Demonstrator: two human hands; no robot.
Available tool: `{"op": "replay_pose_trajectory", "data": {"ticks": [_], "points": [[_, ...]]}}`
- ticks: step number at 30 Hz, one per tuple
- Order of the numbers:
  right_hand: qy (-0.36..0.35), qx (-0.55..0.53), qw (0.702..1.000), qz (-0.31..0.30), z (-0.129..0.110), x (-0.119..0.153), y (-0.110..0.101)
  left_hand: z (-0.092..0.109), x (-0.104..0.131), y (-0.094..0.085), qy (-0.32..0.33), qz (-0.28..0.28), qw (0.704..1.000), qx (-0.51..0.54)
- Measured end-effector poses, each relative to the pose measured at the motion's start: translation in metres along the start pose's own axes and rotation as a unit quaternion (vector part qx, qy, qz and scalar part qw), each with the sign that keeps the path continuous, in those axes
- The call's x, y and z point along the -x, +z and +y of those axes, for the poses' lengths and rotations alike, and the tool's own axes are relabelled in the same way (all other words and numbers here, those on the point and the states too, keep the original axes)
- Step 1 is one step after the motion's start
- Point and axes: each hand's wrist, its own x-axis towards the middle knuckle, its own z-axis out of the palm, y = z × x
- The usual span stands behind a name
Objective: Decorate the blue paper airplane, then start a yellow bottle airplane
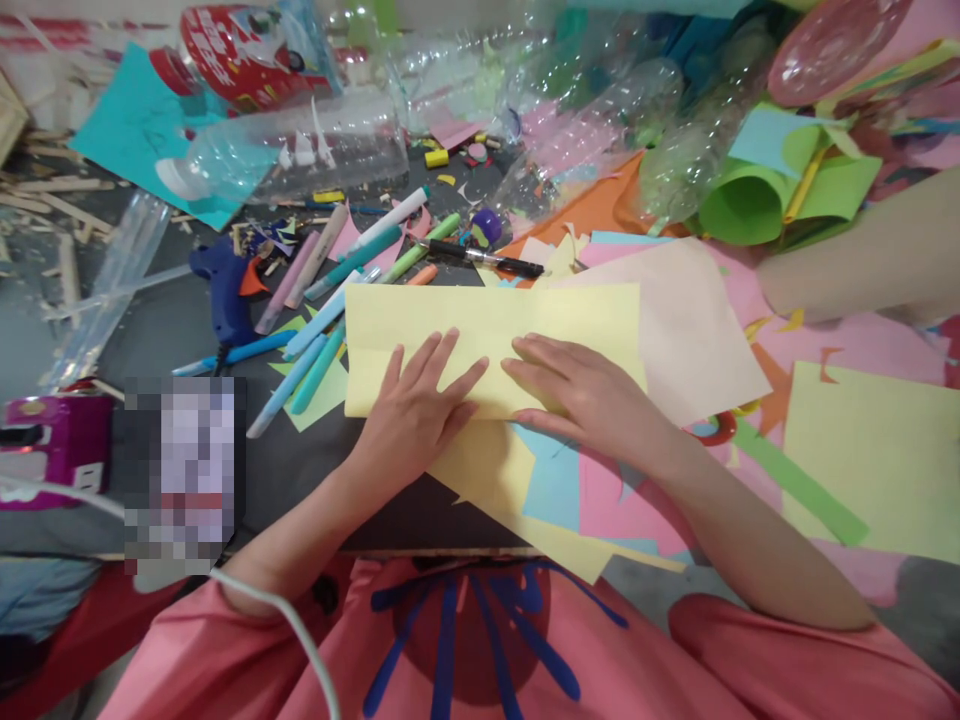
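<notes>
A folded sheet of pale yellow paper lies crosswise in front of me, its fold along one long edge. My left hand rests flat on its left half with the fingers spread. On its right half lies my right hand, palm down, fingers stretched out and slightly apart. Neither hand grips anything. Other coloured sheets, among them a yellow piece and a light blue piece, stick out from beneath the folded paper toward the table's front edge.
Markers and a blue glue gun lie left, near a purple power strip and a blurred-out device. Clear plastic bottles line the back. At right are a rolled green paper and another person's arm.
</notes>
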Motion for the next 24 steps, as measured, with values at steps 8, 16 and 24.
{"op": "replay_pose_trajectory", "data": {"ticks": [8,16,24], "points": [[0.011,0.028,1.000,0.002,-0.011,0.005,0.002,-0.001,-0.001,0.004,-0.023,0.004,1.000,-0.006],[0.007,0.027,1.000,0.006,-0.008,0.004,0.001,-0.004,-0.005,0.005,0.000,0.017,1.000,-0.011],[0.027,0.005,1.000,0.008,-0.005,0.003,0.003,-0.003,-0.007,0.005,0.000,0.024,0.999,-0.036]]}}
